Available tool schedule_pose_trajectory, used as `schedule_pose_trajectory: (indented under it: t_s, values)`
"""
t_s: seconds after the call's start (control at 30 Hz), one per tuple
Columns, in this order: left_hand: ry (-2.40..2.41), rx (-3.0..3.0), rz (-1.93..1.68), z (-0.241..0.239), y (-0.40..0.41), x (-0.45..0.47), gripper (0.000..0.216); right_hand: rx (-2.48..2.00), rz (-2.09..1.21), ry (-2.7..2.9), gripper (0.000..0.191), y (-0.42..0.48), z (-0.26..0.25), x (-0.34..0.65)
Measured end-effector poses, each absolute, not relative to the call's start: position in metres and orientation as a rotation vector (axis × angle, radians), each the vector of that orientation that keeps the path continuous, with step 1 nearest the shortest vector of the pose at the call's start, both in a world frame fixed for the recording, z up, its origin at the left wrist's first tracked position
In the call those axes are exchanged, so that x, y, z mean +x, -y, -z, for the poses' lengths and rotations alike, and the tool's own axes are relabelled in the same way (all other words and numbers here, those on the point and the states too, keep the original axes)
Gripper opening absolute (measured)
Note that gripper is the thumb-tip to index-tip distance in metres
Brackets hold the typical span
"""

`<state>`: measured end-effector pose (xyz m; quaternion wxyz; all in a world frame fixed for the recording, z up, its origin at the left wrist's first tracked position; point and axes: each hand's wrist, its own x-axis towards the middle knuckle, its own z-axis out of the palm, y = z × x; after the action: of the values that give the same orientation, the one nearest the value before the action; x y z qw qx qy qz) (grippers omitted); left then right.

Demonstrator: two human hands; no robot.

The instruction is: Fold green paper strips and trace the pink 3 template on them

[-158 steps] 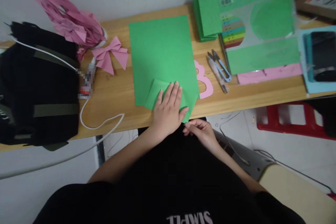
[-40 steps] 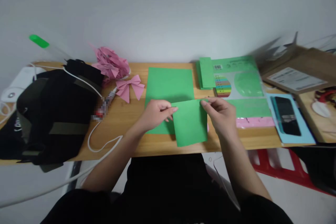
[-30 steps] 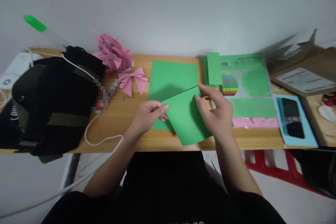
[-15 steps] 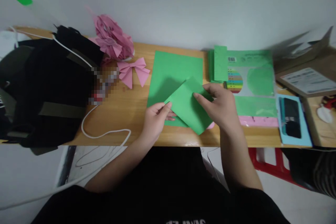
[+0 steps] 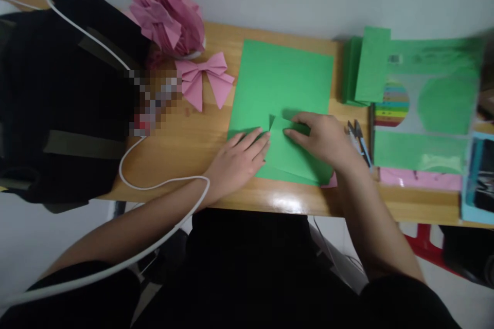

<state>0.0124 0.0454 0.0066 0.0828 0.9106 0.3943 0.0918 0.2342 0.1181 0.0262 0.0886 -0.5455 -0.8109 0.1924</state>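
Observation:
A large green paper sheet (image 5: pixel 285 74) lies flat on the wooden table (image 5: pixel 185 144). A smaller folded green paper (image 5: pixel 295 159) rests on its near part. My left hand (image 5: pixel 237 159) lies flat with fingers stretched, the fingertips on the folded paper's left edge. My right hand (image 5: pixel 326 136) is curled over the folded paper's top corner, thumb and forefinger pinched on it and pressing it down.
A pink paper bow (image 5: pixel 206 79) and a heap of pink paper (image 5: pixel 162 7) lie to the left, beside a black bag (image 5: pixel 57 97) and a white cable (image 5: pixel 154 185). To the right are small snips (image 5: pixel 358 136), stacked green paper (image 5: pixel 365 64), a paper pack (image 5: pixel 428 92) and a pink strip (image 5: pixel 420 180).
The folded green paper, held lifted and turned in both hands, has come down flat onto the large sheet. My left hand has flattened beside it. The view has tilted down and closer.

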Motion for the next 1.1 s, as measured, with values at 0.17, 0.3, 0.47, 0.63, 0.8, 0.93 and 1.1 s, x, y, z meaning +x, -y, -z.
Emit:
schedule_pose_trajectory:
  t_s: [0.17,0.3,0.47,0.63,0.8,0.93,1.1]
  values:
    - [-1.109,2.786,-0.199,-0.007,-0.052,0.009,0.042,-1.659,-0.421,2.484,0.019,-0.113,-0.025,0.226]
    - [-1.059,2.784,-0.304,-0.005,-0.049,0.005,0.037,-1.712,-0.337,2.544,0.019,-0.113,-0.03,0.224]
    - [-1.023,2.842,-0.422,-0.001,-0.045,0.002,0.035,-1.745,-0.17,2.652,0.023,-0.096,-0.049,0.216]
    - [-1.093,2.938,-0.5,-0.002,-0.045,0.007,0.03,-1.974,-0.161,2.781,0.023,-0.079,-0.069,0.2]
    - [-1.092,2.955,-0.495,-0.003,-0.049,0.009,0.031,-2.12,-0.189,2.761,0.03,-0.084,-0.07,0.195]
    - [-1.041,2.958,-0.458,-0.003,-0.049,0.006,0.035,-2.172,-0.213,2.735,0.032,-0.088,-0.071,0.194]
    - [-1.036,3.007,-0.47,-0.005,-0.047,0.005,0.032,-2.182,-0.284,2.716,0.031,-0.089,-0.075,0.194]
